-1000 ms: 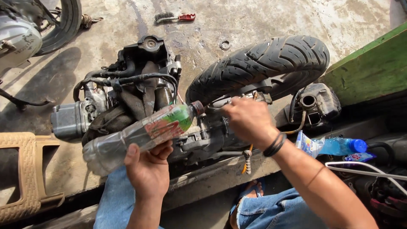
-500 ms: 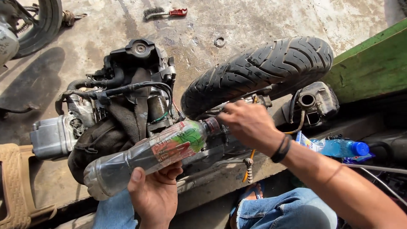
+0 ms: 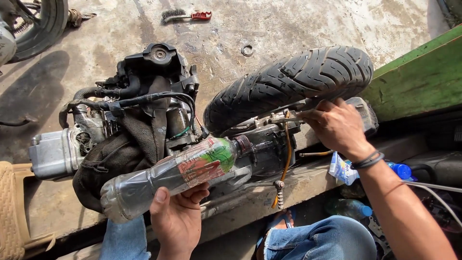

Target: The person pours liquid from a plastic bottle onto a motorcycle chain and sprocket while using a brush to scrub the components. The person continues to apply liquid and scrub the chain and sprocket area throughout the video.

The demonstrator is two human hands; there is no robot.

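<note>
down in the head view, the left hand [image 3: 177,217] is wrapped from below around a clear, crumpled plastic bottle [image 3: 168,177] with a red and green label, thumb on the near side and fingers curled under it; the bottle lies nearly flat, its neck tipped against the grimy metal casing of a scooter engine [image 3: 262,147], and what is inside it cannot be told through the scuffed plastic. the right hand [image 3: 337,126], a black band at its wrist, rests on the casing just under the ribbed black rubber tyre [image 3: 293,79], its fingers pinched together on a small metal part there; whether they truly grip it is not clear. an orange hose [image 3: 287,156] loops down the casing toward a short coiled spring at the concrete edge. a dark oily rag [image 3: 122,151] is draped over the engine's left end, beside black cables and a dull grey cylinder block. on the stained, rough concrete floor [image 3: 288,24] lie a wire brush [image 3: 180,16] with a red handle and a small metal ring [image 3: 248,49]. a blue-capped plastic bottle [image 3: 394,171] lies by the right forearm, near a green painted board.
</note>
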